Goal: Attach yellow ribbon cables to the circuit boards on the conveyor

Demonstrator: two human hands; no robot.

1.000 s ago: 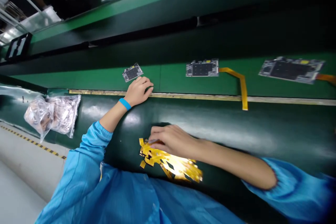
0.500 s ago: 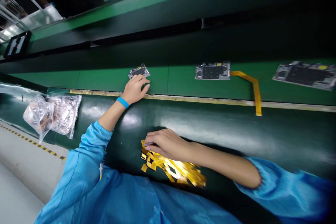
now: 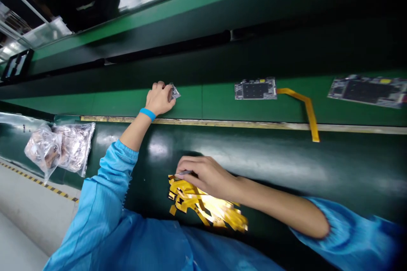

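Note:
On the green belt, my left hand (image 3: 159,99) has its fingers and thumb closed around the edges of a small circuit board (image 3: 175,92). Most of that board is covered by the hand; only its right end shows. My right hand (image 3: 208,175) pinches a slim grey tool (image 3: 185,172), which looks like tweezers, over the left end of a heap of gold flex cables (image 3: 219,209). The heap lies on the dark green bench near my body. Whether the tool's tip grips a cable, I cannot tell.
A second circuit board (image 3: 255,89) lies on the belt with a gold flex cable (image 3: 307,108) hanging over the belt's edge strip (image 3: 222,123). Another board (image 3: 369,91) is farther right. Clear plastic bags (image 3: 74,146) sit on the bench at left.
My left hand has reached slightly farther over the board and closed around it; the board has turned. My right hand stays at the cable heap. The view has shifted a little.

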